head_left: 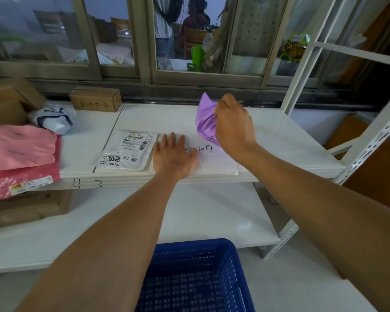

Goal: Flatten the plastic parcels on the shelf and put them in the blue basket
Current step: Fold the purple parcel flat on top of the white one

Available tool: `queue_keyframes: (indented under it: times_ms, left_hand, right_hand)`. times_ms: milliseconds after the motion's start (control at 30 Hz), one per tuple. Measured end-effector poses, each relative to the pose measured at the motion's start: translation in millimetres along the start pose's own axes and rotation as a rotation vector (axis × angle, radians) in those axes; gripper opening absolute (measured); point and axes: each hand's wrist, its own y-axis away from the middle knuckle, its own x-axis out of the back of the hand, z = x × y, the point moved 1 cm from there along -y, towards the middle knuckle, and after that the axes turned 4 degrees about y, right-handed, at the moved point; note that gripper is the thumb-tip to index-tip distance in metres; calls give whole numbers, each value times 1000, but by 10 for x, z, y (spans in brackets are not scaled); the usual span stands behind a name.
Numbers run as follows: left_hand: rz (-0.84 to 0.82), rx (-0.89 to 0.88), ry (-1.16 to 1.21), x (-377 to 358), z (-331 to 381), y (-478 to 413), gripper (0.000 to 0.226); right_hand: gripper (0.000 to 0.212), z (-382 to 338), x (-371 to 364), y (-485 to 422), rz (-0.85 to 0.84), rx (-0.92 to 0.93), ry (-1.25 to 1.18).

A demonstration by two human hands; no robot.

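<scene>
Shelf (268, 131): white metal rack, upper board carries the parcels; "4-3" handwritten on its front edge, below and left of the left hand
Left hand (173, 155): open, palm down, fingers spread, pressing flat on the white parcel
White parcel (214, 159): lies flat under the left palm, runs out to that hand's right; handwritten digits ending "2017" just beyond the thumb side
Right hand (232, 124): closed in a fist around the purple parcel, raised above the shelf, to the right of and farther out than the left hand
Purple parcel (205, 118): crumpled plastic bag, bunched, sticking out to the left of the right fist; its lower end hangs near the white parcel, contact cannot be told
Labelled parcel (126, 152): flat white mailer with printed labels and "5055", touching or just beside the left hand's outer edge
Pink parcels (20, 147): two stacked, light pink over darker red-pink, well to the left of the left hand, at the shelf edge
Grey-white parcel (53, 118): crumpled, beyond the pink ones
Cardboard box (95, 99): small, at the back of the shelf, far left of both hands
Blue basket (196, 278): perforated plastic, on the floor below both forearms, no parcel visible inside
</scene>
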Motion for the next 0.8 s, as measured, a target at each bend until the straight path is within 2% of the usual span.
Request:
queue_keyframes:
  times_ms: [133, 233, 433, 500, 600, 700, 800]
  left_hand:
    - [86, 8, 67, 9, 20, 20, 75]
    - [118, 18, 138, 11, 9, 34, 73]
    - [224, -14, 291, 98, -23, 119, 29]
    - [226, 21, 410, 128, -49, 122, 36]
    - [208, 204, 724, 267, -102, 65, 53]
    - [184, 336, 895, 416, -214, 2, 47]
    - [202, 291, 930, 565, -294, 44, 40]
  right_hand:
    - [26, -220, -92, 96, -32, 93, 13]
    - [34, -269, -202, 183, -59, 149, 17]
    - [48, -184, -185, 247, -55, 110, -151]
    - [50, -126, -192, 257, -99, 125, -153]
    - [55, -83, -234, 360, -244, 226, -190]
    - [64, -105, -289, 518, -354, 289, -275]
    - [66, -180, -302, 573, -405, 298, -324]
